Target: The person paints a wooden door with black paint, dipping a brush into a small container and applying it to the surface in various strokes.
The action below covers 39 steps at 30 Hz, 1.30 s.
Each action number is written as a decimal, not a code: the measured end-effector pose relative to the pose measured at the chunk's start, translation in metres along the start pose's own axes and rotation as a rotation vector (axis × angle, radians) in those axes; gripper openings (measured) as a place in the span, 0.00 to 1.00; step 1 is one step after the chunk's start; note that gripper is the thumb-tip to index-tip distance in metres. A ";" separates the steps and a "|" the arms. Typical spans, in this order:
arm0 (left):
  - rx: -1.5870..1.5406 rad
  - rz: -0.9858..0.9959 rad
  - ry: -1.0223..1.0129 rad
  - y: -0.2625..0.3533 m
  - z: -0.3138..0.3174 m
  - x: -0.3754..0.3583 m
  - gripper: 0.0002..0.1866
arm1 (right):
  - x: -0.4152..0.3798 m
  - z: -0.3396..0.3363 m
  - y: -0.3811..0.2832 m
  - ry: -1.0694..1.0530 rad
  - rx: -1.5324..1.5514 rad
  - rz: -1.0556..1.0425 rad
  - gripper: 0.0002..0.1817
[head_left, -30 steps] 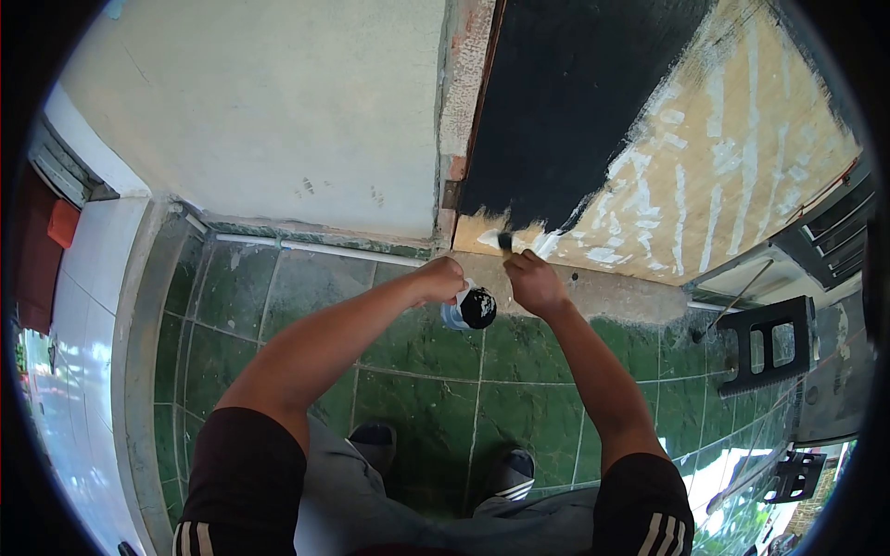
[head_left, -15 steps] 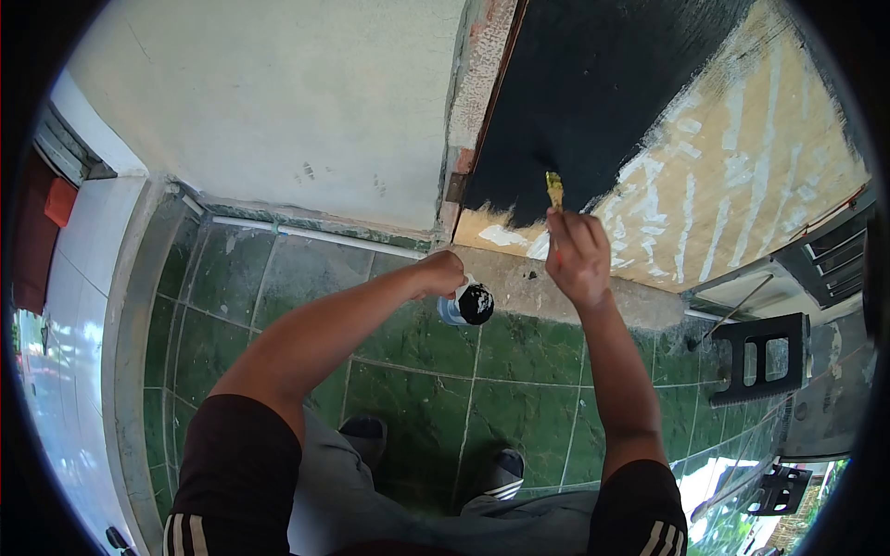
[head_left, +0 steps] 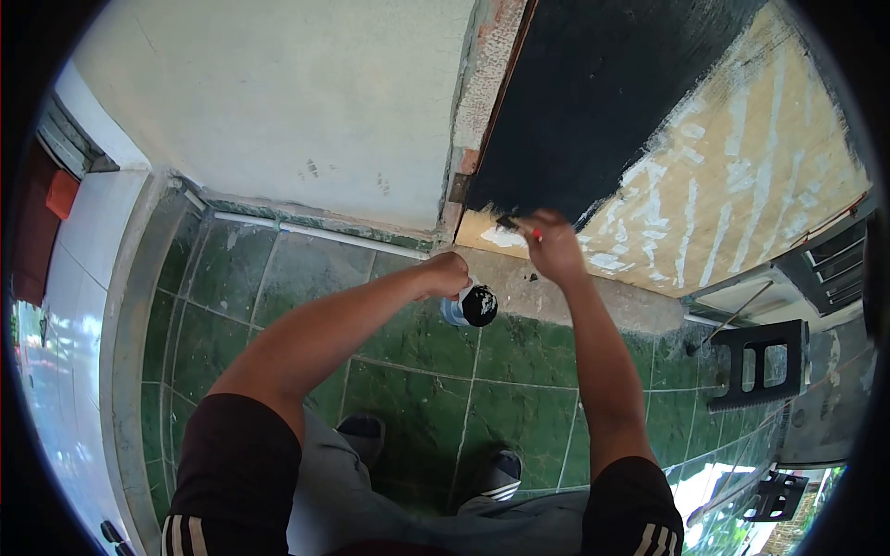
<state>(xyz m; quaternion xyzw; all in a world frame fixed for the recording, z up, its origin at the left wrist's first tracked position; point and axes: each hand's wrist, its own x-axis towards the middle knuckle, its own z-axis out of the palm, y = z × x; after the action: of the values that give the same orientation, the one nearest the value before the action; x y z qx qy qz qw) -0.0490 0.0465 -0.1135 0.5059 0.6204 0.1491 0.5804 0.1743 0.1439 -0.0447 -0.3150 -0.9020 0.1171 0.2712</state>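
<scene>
Down and leftward since the earlier frame, the small paintbrush with a pale handle [head_left: 525, 225] had moved to the lower left of the wooden panel [head_left: 612, 102], gripped by the right hand [head_left: 556, 250], fingers closed. The left hand [head_left: 445, 275] pinched the rim of a bluish, see-through plastic container of black paint [head_left: 480, 306], mid-frame. A slipping pinch or a tilt could have spilled paint; an overlong stroke could have smeared the rough masonry edge [head_left: 459, 190]. The panel was black above, patchy tan toward the right. Green floor tiles [head_left: 417, 398] lay below, a cream wall [head_left: 278, 111] upper left, a black plastic stool [head_left: 732, 371] at right.
</scene>
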 end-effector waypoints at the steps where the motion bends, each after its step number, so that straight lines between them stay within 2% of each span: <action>1: -0.005 -0.009 -0.004 0.001 0.000 -0.001 0.12 | 0.007 -0.015 -0.010 0.030 -0.013 -0.037 0.12; 4: -0.032 0.006 -0.019 0.004 -0.002 -0.007 0.12 | 0.016 -0.047 -0.035 0.154 -0.093 -0.149 0.12; 9: -0.015 -0.001 -0.002 -0.001 -0.002 -0.001 0.13 | 0.002 -0.053 -0.067 0.425 -0.347 -0.333 0.15; 12: -0.010 0.014 -0.015 0.004 -0.005 -0.007 0.12 | -0.021 -0.023 -0.060 0.387 -0.444 -0.445 0.19; 13: 0.002 0.019 -0.022 0.007 -0.006 -0.009 0.12 | -0.029 -0.003 -0.046 0.263 -0.458 -0.433 0.16; 16: -0.024 0.006 0.003 -0.007 -0.004 0.001 0.13 | -0.051 0.043 -0.014 -0.005 -0.391 -0.200 0.13; 17: -0.029 0.002 0.004 -0.006 -0.006 0.000 0.13 | -0.056 0.055 -0.002 -0.090 -0.273 -0.158 0.11; 20: -0.028 -0.015 0.003 -0.001 -0.004 -0.007 0.13 | -0.051 0.052 -0.001 -0.136 -0.072 -0.095 0.11; 24: -0.002 -0.008 0.009 0.010 -0.007 -0.015 0.12 | -0.007 -0.007 -0.022 0.156 -0.098 -0.095 0.12; 27: -0.011 0.010 -0.010 0.002 -0.005 -0.005 0.12 | 0.001 -0.035 -0.042 0.286 -0.201 -0.257 0.12; 31: 0.021 0.006 -0.014 0.001 -0.006 -0.003 0.12 | -0.001 -0.054 -0.063 0.493 -0.237 -0.269 0.10; 34: 0.020 0.032 -0.012 0.004 -0.005 -0.008 0.12 | -0.006 -0.045 -0.063 0.198 0.008 -0.237 0.08; 35: 0.006 0.023 -0.003 0.005 -0.005 -0.009 0.12 | -0.009 -0.033 -0.057 0.010 0.043 -0.091 0.06; 38: -0.029 0.013 0.009 0.003 -0.003 -0.009 0.13 | -0.014 0.010 -0.017 -0.018 -0.025 -0.075 0.07; 39: -0.038 0.021 0.008 0.002 -0.004 -0.009 0.13 | -0.009 0.006 -0.018 0.074 -0.072 -0.139 0.10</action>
<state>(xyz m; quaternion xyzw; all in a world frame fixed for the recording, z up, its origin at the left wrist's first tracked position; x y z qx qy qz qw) -0.0533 0.0419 -0.1062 0.5008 0.6142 0.1690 0.5859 0.1680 0.1242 -0.0463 -0.2652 -0.9147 0.0537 0.3001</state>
